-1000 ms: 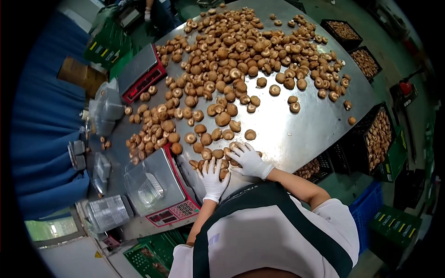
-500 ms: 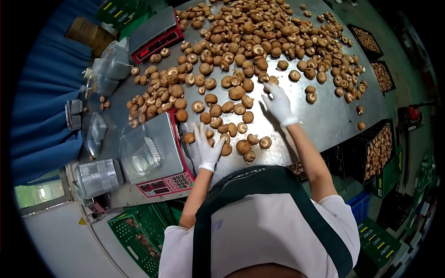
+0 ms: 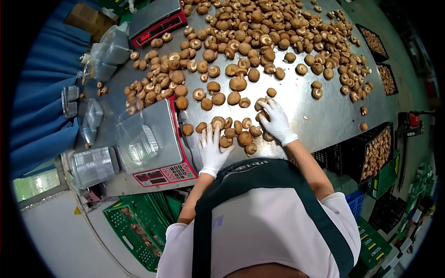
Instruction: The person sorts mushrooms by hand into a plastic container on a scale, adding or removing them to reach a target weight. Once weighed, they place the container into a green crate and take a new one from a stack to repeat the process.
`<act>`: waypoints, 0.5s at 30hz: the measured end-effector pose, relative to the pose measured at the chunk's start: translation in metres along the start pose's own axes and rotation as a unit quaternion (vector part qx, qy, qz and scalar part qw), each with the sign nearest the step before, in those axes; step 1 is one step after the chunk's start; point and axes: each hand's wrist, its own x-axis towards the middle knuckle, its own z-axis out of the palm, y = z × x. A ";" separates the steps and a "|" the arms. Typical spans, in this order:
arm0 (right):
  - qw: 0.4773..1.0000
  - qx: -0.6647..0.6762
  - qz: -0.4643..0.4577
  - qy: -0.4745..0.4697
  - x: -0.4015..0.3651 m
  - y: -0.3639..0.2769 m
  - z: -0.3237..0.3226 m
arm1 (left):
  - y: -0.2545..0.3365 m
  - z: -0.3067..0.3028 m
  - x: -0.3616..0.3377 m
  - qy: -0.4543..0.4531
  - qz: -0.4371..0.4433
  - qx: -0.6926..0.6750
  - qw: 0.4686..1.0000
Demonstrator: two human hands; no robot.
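Observation:
My left hand (image 3: 214, 150), in a white glove, lies with its fingers stretched over a few shiitake mushrooms (image 3: 226, 141) near the front of the metal table. My right hand (image 3: 278, 124), also gloved, is palm down with fingers apart and slightly bent, against mushrooms (image 3: 260, 104) on its left side. Between the hands sits a loose cluster of brown caps, among them a large mushroom (image 3: 245, 138). Just left of my left hand stands a red-framed scale (image 3: 169, 134) bearing a clear plastic tray (image 3: 141, 143).
A big heap of mushrooms (image 3: 259, 28) covers the far part of the table (image 3: 320, 125). A second scale (image 3: 155, 21) stands at the far left. Stacked clear trays (image 3: 94, 167) lie at the left edge. Crates of mushrooms (image 3: 378, 148) stand to the right; a green crate (image 3: 134, 227) is below left.
My right hand has drawn back toward me from the heap, and mushrooms near it now lie closer to my left hand. My left hand has shifted slightly right.

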 end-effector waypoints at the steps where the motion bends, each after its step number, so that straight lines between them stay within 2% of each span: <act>1: 1.000 0.004 0.012 0.020 -0.007 0.001 -0.005 | -0.002 0.003 -0.009 0.029 0.044 -0.011 0.999; 3: 0.998 0.000 0.017 0.060 -0.019 0.004 -0.010 | -0.007 0.001 -0.021 0.030 0.084 -0.045 0.995; 5: 0.998 0.008 0.012 0.058 -0.022 0.001 -0.017 | -0.013 -0.003 -0.024 0.048 0.091 -0.162 0.981; 6: 0.998 0.008 0.011 0.056 -0.021 -0.003 -0.018 | -0.011 -0.007 -0.025 0.074 0.066 -0.186 0.977; 7: 0.999 0.034 -0.004 0.024 -0.017 -0.008 -0.017 | -0.013 0.001 -0.026 0.121 0.046 -0.180 0.975; 9: 0.997 0.050 -0.047 -0.028 -0.004 -0.022 -0.015 | -0.018 0.001 -0.021 0.133 0.013 -0.162 0.978; 11: 0.990 -0.018 -0.098 -0.100 0.007 -0.024 0.008 | -0.021 0.000 -0.015 0.142 0.012 -0.153 0.978; 13: 0.974 -0.078 -0.076 -0.201 0.017 -0.031 0.024 | -0.018 -0.005 -0.009 0.138 -0.014 -0.170 0.976; 15: 0.976 -0.070 -0.090 -0.184 0.023 -0.027 0.032 | -0.018 -0.005 -0.006 0.139 -0.015 -0.171 0.975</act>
